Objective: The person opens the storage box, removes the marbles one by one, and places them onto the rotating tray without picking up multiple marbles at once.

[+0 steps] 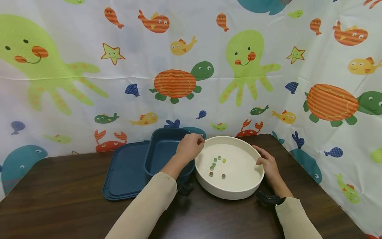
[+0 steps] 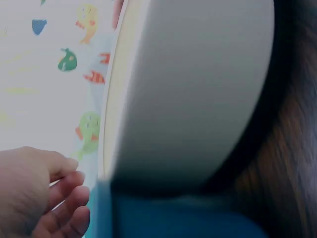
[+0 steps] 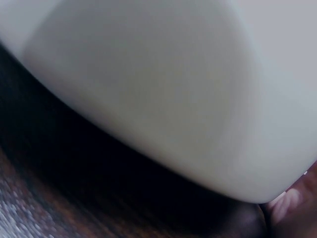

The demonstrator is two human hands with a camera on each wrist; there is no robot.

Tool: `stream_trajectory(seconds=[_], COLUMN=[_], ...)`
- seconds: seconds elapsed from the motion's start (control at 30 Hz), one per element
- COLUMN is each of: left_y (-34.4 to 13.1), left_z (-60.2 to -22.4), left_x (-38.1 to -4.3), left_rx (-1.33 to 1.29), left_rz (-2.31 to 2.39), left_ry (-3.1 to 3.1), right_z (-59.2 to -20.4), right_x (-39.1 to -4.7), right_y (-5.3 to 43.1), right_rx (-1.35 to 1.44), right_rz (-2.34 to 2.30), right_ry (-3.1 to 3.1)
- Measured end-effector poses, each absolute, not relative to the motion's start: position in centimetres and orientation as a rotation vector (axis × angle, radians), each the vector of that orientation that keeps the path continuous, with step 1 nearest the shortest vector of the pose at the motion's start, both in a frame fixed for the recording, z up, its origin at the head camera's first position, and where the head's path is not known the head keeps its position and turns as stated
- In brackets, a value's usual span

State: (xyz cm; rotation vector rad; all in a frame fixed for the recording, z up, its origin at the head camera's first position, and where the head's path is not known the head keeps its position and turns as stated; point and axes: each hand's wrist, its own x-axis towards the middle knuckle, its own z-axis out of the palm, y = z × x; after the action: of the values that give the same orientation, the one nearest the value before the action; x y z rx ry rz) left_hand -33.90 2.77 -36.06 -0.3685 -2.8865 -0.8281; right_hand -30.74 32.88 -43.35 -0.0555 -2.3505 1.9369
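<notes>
A round white pan point(image 1: 229, 194) stands on the table, with several small glass beads, some greenish and some brownish point(image 1: 223, 176), on its floor. My right hand point(image 1: 268, 164) grips the pan's right rim, thumb over the inside; only a bit of that hand appears in the right wrist view. My left hand point(image 1: 190, 146) hovers above the gap between the pan and a deep blue bin point(image 1: 150, 152). Its fingers are curled in, thumb against the index finger, as the left wrist view shows; no object is visible between them. My left forearm covers part of the bin.
A flat blue lid point(image 1: 123, 172) lies left of the bin, partly behind it. The dark wooden table point(image 1: 59, 186) reaches to the front and left. A sea-animal curtain point(image 1: 185, 39) hangs along the back and right edges.
</notes>
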Motion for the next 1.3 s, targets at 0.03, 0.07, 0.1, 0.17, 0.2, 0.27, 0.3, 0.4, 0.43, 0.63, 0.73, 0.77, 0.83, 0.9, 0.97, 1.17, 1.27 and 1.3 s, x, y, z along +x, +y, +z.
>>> stream_trajectory(seconds=[0.03,0.07,0.1,0.17,0.2,0.27,0.3,0.4,0.43,0.63,0.73,0.77,0.83,0.9,0.97,1.17,1.27,1.3], left_y=[2.3,1.9,1.5,0.7,0.4,-0.3,-0.6,-1.3,-1.4,-1.7,-1.7,-1.7,-1.6,-1.5,-1.5,-1.5,-1.5,-1.5], left_z=[-36.1,-36.1,-36.1,-36.3,-36.4,-36.7,-36.9,-37.6,-37.8,-38.3,-38.3,-38.3,-38.3,-38.4,-38.4,-38.7,-38.8,-38.9], left_x=[-33.9,-33.9,-33.9,-34.0,-34.0,-34.1,-34.1,-34.4,-34.4,-34.5,-34.5,-34.4,-34.4,-34.4,-34.4,-34.7,-34.7,-34.6], left_rx=[-0.341,-0.315,-0.290,-0.248,-0.232,-0.201,-0.182,-0.121,-0.096,0.002,-0.002,-0.011,-0.034,-0.052,-0.060,-0.061,-0.058,-0.060], left_rz=[-0.839,-0.846,-0.845,-0.843,-0.845,-0.846,-0.848,-0.835,-0.824,-0.789,-0.763,-0.753,-0.745,-0.739,-0.741,-0.743,-0.744,-0.741], left_ry=[-2.874,-2.866,-2.861,-2.863,-2.866,-2.868,-2.870,-2.895,-2.912,-3.067,-3.123,-3.139,-3.163,-3.177,-3.178,-3.165,-3.163,-3.162], right_z=[-43.4,-43.4,-43.4,-43.4,-43.4,-43.4,-43.4,-43.5,-43.6,-43.7,-43.7,-43.6,-43.6,-43.6,-43.6,-43.6,-43.6,-43.6], right_x=[-30.7,-30.7,-30.7,-30.7,-30.7,-30.7,-30.7,-30.6,-30.6,-30.7,-30.7,-30.7,-30.7,-30.7,-30.7,-30.8,-30.9,-30.9], right_y=[32.9,32.9,32.9,32.9,32.9,32.9,32.9,33.0,33.0,33.1,33.1,33.2,33.2,33.3,33.3,33.3,33.3,33.3], right_rx=[-0.054,-0.054,-0.051,-0.048,-0.046,-0.044,-0.047,-0.053,-0.052,-0.032,-0.028,-0.025,-0.029,-0.038,-0.042,-0.045,-0.047,-0.044], right_rz=[1.939,1.941,1.942,1.943,1.945,1.946,1.944,1.944,1.945,1.948,1.948,1.949,1.954,1.956,1.954,1.935,1.929,1.926], right_ry=[-2.350,-2.349,-2.348,-2.350,-2.349,-2.348,-2.348,-2.353,-2.354,-2.339,-2.342,-2.344,-2.346,-2.346,-2.346,-2.352,-2.354,-2.354])
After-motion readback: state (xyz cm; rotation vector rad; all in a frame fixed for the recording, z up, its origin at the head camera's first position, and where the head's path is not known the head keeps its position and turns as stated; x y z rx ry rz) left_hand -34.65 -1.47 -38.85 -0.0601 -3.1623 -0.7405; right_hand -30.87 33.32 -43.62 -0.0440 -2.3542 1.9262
